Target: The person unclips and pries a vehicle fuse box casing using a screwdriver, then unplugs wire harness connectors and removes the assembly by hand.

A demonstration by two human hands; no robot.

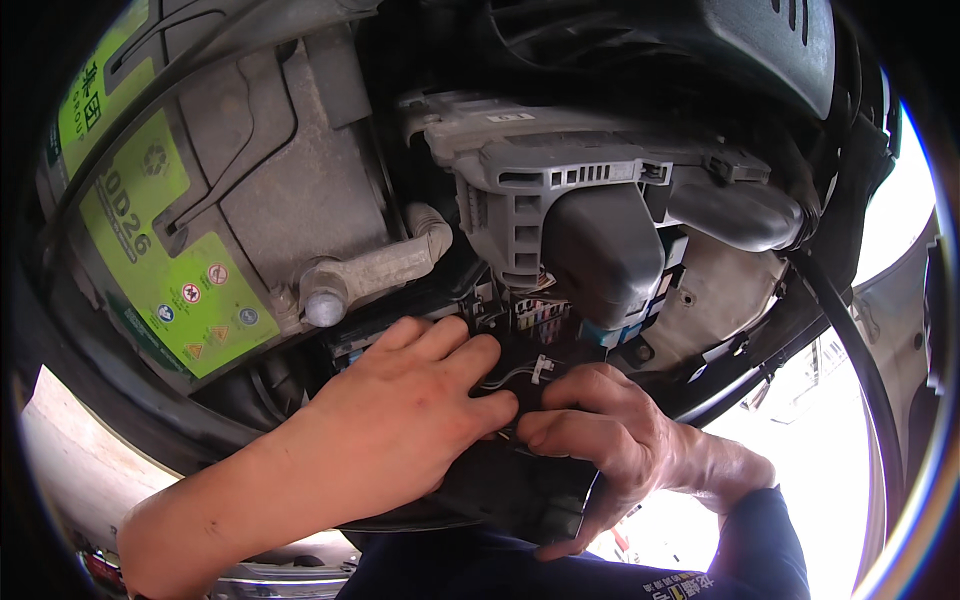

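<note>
My left hand (425, 400) reaches across the black plastic parts beside the battery, its fingers curled and its thumb near thin pale wires (512, 376). What lies in its grip is hidden beneath the fingers. Those wires run to a small white connector (543, 369) between both hands. Facing it, my right hand (610, 430) has bent fingers close to the left thumb, while its own thumb lies lower along the edge of a black plastic piece (525, 490). That hand appears closed around this piece. Just beyond the fingers sits an open fuse box (540, 318) with coloured fuses.
A car battery (290, 150) with a green label (150, 250) stands at left, with a clamped terminal (325, 300) at its corner. Behind the fuse box are a grey plastic bracket (525, 200) and a dark grey cover (605, 250). A black hose (850, 340) curves down the right side.
</note>
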